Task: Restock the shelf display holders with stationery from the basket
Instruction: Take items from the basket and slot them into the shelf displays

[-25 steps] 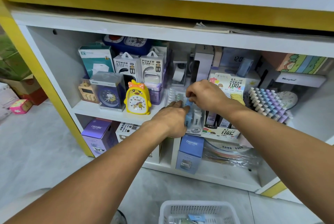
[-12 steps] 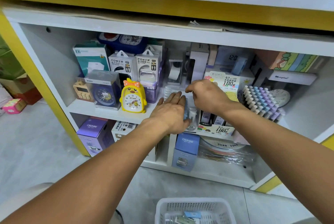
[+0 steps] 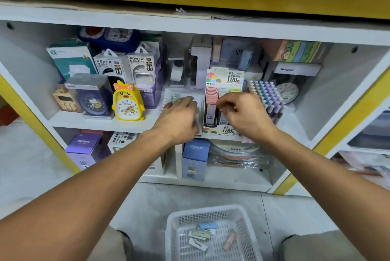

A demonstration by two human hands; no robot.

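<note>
Both hands [image 3: 211, 113] have parted; the basket [image 3: 211, 233] shows fuller.

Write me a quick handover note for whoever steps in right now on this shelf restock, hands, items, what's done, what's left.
Left hand: open, fingers flat on the clear display holder on the middle shelf.
Right hand: fingers curled over the lead-refill display box; whether it holds anything cannot be seen.
White basket sits on the floor below, with a few small stationery packs inside.
Done: both holders already carry stock.
Left: move the remaining packs from the basket into the holders.
</note>
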